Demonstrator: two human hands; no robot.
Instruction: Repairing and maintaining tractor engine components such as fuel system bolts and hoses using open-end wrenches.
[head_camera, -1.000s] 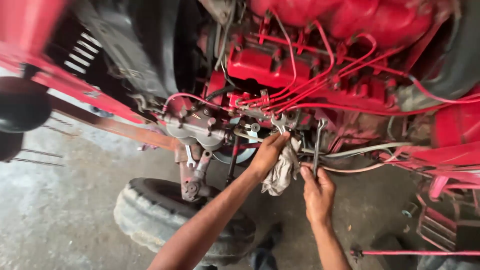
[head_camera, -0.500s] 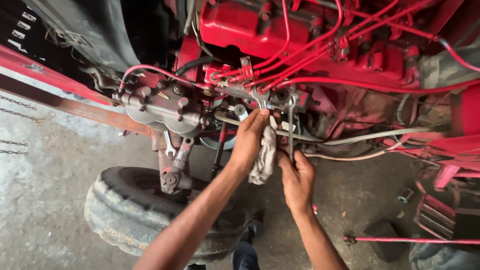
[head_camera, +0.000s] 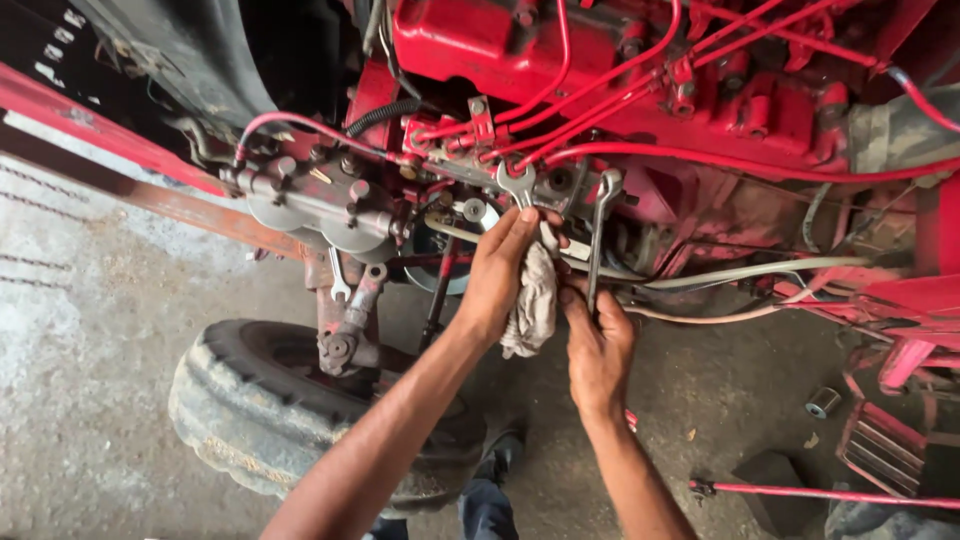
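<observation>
The left hand (head_camera: 497, 272) grips a dirty whitish rag (head_camera: 530, 305) and a spanner (head_camera: 520, 188) against the red engine (head_camera: 560, 60). The right hand (head_camera: 598, 345) clasps a second, upright spanner (head_camera: 600, 235) just right.

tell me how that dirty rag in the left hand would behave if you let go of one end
The rag hangs in soft folds below the left hand, so it is probably floppy and light. Its grimy look suggests it may feel greasy.

Two hands — left (head_camera: 500, 275), right (head_camera: 600, 345); two wrenches (head_camera: 516, 185) (head_camera: 598, 240), one rag (head_camera: 530, 305), one tyre (head_camera: 260, 400), one engine (head_camera: 600, 60) — perhaps one small socket (head_camera: 822, 402).
</observation>
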